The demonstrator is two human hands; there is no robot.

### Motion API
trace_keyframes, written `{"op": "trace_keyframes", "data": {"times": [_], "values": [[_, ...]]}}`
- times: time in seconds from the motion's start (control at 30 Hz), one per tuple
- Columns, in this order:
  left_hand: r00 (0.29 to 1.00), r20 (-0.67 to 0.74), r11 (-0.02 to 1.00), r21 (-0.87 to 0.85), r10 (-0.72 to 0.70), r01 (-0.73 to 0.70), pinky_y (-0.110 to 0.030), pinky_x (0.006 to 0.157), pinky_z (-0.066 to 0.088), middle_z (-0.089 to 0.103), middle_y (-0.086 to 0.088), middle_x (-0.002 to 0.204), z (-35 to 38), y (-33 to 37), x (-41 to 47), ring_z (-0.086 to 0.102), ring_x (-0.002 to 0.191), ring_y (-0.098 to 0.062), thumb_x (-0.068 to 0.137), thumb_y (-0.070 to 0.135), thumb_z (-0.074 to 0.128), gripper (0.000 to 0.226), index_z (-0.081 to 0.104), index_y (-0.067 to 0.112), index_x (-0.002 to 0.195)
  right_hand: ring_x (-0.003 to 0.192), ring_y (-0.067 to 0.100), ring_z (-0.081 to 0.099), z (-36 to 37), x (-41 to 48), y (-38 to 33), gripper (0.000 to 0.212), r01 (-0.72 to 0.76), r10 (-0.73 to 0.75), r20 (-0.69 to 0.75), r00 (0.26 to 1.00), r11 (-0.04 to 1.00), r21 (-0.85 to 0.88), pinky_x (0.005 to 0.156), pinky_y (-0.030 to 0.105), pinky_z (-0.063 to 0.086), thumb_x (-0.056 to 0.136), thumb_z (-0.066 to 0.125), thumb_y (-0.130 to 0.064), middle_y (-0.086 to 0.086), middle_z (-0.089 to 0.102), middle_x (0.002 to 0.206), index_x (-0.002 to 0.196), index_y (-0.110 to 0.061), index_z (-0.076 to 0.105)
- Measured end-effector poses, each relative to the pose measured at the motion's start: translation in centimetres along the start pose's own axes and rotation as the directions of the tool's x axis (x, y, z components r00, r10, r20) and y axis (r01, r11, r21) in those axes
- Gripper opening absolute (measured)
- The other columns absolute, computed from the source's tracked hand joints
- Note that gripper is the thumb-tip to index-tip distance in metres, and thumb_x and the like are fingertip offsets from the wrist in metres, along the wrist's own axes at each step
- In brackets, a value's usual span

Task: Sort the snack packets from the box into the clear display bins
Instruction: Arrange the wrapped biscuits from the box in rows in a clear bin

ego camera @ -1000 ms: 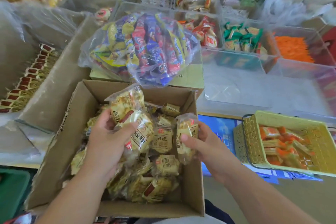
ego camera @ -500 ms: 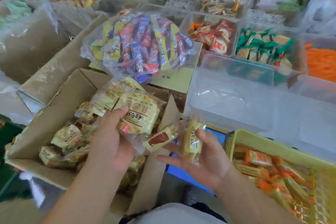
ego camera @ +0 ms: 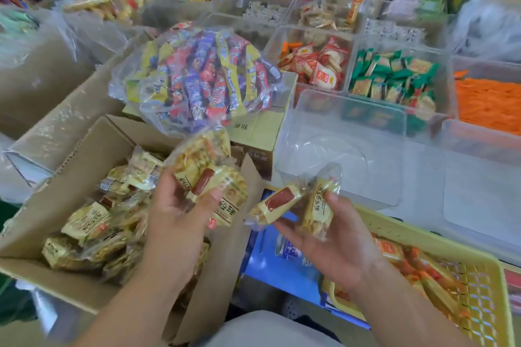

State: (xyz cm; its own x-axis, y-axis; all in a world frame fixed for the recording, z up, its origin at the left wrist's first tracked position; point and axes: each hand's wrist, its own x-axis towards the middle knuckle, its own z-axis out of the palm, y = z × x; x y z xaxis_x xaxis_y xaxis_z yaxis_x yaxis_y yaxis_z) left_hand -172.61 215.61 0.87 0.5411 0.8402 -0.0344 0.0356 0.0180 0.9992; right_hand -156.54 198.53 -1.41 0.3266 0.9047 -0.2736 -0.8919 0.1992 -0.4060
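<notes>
As left hand (ego camera: 172,214), right hand (ego camera: 332,251) grip packets (ego camera: 208,175), clear bin (ego camera: 352,149) seemingly near

left hand (ego camera: 177,211): held up, fingers curled round packet bunch (ego camera: 208,175) | right hand (ego camera: 335,248): lay palm up, thumb pinned two packets (ego camera: 315,205) on outstretched fingers | forearms: bare, stretched forward, hands near, not touching

Pulled the right hand (ego camera: 332,251) up out of the box (ego camera: 70,155) since a second ago, off to the right, near the yellow basket (ego camera: 423,236). Holds two now, not one: a red-striped packet (ego camera: 277,204) across the fingers, the first packet (ego camera: 318,211) under the thumb. Raised the left hand (ego camera: 174,214) too, with its bunch of packets (ego camera: 205,175), from down inside the box to over it.
</notes>
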Motion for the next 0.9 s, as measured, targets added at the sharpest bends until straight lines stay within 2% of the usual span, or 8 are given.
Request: {"op": "trace_keyframes", "data": {"times": [0.07,0.27,0.37,0.47,0.6,0.77,0.87,0.9], "values": [[0.999,0.041,0.999,-0.029,-0.017,0.018,-0.043,0.086,0.062,0.074,0.009,0.119,0.7,-0.4,-0.2,0.072,0.107,-0.011,0.090,0.015,0.076,0.045,0.063,0.043,0.123,0.130,0.039,0.056,0.9,0.5,0.5,0.038,0.004,-0.004,-0.047,0.999,1.000,-0.006,0.114,0.058,0.037,0.083,0.081,-0.031,0.016,0.069,0.122,0.114,-0.010,0.074],[0.959,0.212,0.960,-0.166,-0.189,0.226,-0.044,0.092,0.059,0.074,0.005,0.124,0.2,-0.9,0.6,0.071,0.114,-0.018,0.087,0.047,0.068,0.037,0.065,0.047,0.124,0.126,0.032,0.061,3.9,1.5,3.2,0.045,-0.037,0.018,-0.223,0.975,0.996,-0.082,0.107,0.049,0.048,0.091,0.073,-0.029,0.019,0.062,0.138,0.129,-0.006,0.066],[0.886,0.412,0.931,-0.189,-0.213,0.312,-0.036,0.088,0.061,0.072,0.002,0.129,-1.0,-1.7,0.8,0.070,0.117,-0.021,0.070,0.068,0.079,0.066,0.061,0.047,0.130,0.126,0.029,0.062,4.5,2.0,4.3,0.058,-0.086,0.002,-0.273,0.962,0.952,-0.295,0.104,0.042,0.051,0.089,0.073,-0.034,0.015,0.064,0.136,0.139,-0.008,0.058],[0.876,0.434,0.943,-0.146,-0.211,0.300,-0.036,0.091,0.060,0.071,0.005,0.129,-1.1,-2.8,0.7,0.069,0.118,-0.019,0.049,0.058,0.098,0.091,0.058,0.047,0.130,0.123,0.031,0.064,4.9,2.3,4.9,0.062,-0.097,-0.048,-0.299,0.953,0.886,-0.454,0.103,0.046,0.051,0.086,0.077,-0.035,0.014,0.067,0.132,0.140,-0.014,0.054],[0.888,0.357,0.916,-0.167,-0.289,0.365,-0.044,0.086,0.062,0.074,0.004,0.124,-0.4,-3.3,0.9,0.072,0.114,-0.022,0.055,0.043,0.099,0.079,0.064,0.044,0.126,0.110,0.029,0.071,4.6,2.2,3.9,0.079,-0.126,-0.139,-0.395,0.908,0.808,-0.575,0.099,0.053,0.053,0.068,0.090,-0.039,0.007,0.073,0.119,0.132,-0.022,0.048],[0.860,0.323,0.839,-0.252,-0.396,0.481,-0.060,0.086,0.060,0.073,-0.005,0.125,1.1,-2.7,1.6,0.074,0.109,-0.032,0.067,0.034,0.090,0.055,0.070,0.038,0.118,0.094,0.002,0.071,3.0,2.3,0.2,0.066,-0.182,-0.240,-0.333,0.912,0.492,-0.852,0.071,0.020,0.057,0.055,0.091,-0.061,-0.014,0.074,0.103,0.107,-0.048,0.054],[0.861,0.261,0.822,-0.274,-0.437,0.500,-0.065,0.091,0.056,0.074,0.003,0.119,2.5,-2.2,1.8,0.076,0.103,-0.026,0.065,0.027,0.098,0.056,0.073,0.047,0.111,0.107,-0.002,0.054,1.3,2.9,-2.0,0.085,-0.215,-0.399,-0.225,0.889,0.070,-0.974,0.087,0.021,0.048,0.042,0.073,-0.090,-0.022,0.050,0.113,0.117,-0.054,0.057],[0.869,0.231,0.825,-0.280,-0.438,0.490,-0.061,0.090,0.058,0.073,0.005,0.115,3.0,-2.0,1.9,0.076,0.100,-0.022,0.059,0.030,0.098,0.062,0.072,0.053,0.110,0.106,-0.003,0.051,0.7,3.0,-2.6,0.099,-0.224,-0.402,-0.210,0.891,0.011,-0.974,0.087,0.020,0.045,0.039,0.065,-0.097,-0.025,0.042,0.113,0.127,-0.054,0.052]]}}
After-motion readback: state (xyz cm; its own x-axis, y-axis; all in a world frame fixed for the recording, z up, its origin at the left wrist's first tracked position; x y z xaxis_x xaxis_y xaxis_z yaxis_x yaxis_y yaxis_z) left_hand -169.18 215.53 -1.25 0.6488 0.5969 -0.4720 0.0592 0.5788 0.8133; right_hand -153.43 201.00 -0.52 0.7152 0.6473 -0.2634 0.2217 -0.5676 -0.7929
